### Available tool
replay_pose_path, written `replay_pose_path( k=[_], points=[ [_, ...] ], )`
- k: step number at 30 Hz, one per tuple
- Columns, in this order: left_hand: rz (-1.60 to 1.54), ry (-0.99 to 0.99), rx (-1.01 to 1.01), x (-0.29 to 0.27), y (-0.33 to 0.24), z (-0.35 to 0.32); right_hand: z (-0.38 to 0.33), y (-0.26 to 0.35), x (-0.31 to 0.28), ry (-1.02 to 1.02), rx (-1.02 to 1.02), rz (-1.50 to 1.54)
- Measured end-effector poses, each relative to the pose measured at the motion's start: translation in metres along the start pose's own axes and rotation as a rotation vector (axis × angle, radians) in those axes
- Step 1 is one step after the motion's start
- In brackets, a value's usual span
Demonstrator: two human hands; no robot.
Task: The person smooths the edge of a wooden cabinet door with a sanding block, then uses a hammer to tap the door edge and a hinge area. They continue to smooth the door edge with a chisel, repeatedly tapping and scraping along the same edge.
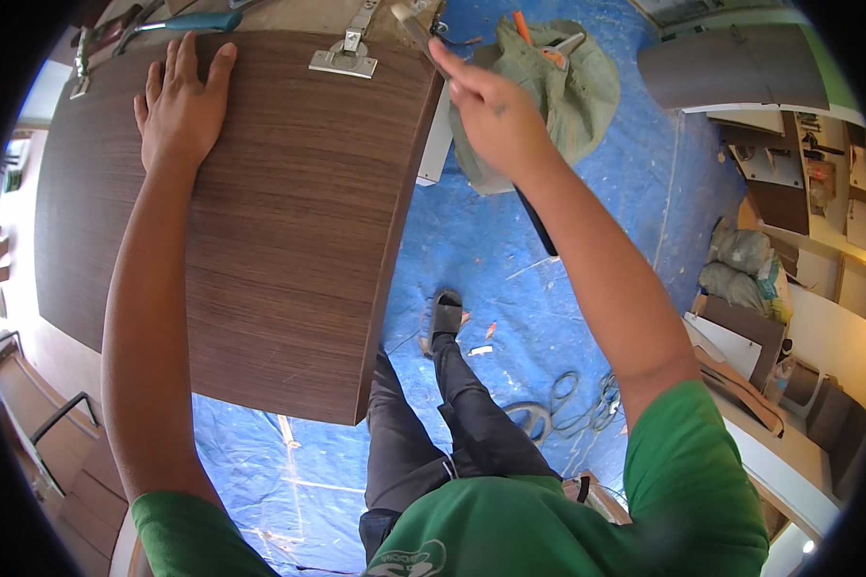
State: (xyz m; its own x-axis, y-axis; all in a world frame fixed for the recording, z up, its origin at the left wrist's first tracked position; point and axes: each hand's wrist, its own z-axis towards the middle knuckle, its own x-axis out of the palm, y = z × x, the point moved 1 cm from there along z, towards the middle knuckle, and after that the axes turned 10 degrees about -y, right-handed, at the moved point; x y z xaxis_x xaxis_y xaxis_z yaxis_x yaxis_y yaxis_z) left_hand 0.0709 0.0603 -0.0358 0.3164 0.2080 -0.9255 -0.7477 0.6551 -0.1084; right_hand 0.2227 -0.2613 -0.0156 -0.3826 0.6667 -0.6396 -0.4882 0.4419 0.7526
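A dark wood-grain cabinet panel (260, 231) lies flat in front of me, with a metal hinge (344, 58) fixed at its far edge. My left hand (178, 101) rests flat on the panel's far left part, fingers spread. My right hand (486, 111) is closed around a long tool (537, 223) with a dark handle; its metal tip (409, 21) points up near the hinge at the panel's far right corner. The handle runs down behind my forearm.
A second hinge (82, 72) and a teal-handled tool (188, 21) lie beyond the panel. A blue tarp (597, 250) covers the floor, with a green cloth hat (568, 87), cables (568, 399) and scraps. Board offcuts and cabinets (789, 183) stand at right.
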Motion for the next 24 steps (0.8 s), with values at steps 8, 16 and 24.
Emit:
replay_pose_path(
  k=[8,16,24],
  points=[
    [0.012,0.034,-0.017,-0.007,0.005,-0.004,-0.044,-0.003,-0.005,0.047,0.038,0.067],
    [-0.016,0.052,-0.01,-0.008,-0.005,0.0,0.03,-0.004,-0.005,-0.101,-0.039,-0.028],
    [-0.19,-0.108,0.212,-0.017,0.021,-0.001,-0.083,-0.001,-0.08,0.027,0.536,0.277]
  ],
)
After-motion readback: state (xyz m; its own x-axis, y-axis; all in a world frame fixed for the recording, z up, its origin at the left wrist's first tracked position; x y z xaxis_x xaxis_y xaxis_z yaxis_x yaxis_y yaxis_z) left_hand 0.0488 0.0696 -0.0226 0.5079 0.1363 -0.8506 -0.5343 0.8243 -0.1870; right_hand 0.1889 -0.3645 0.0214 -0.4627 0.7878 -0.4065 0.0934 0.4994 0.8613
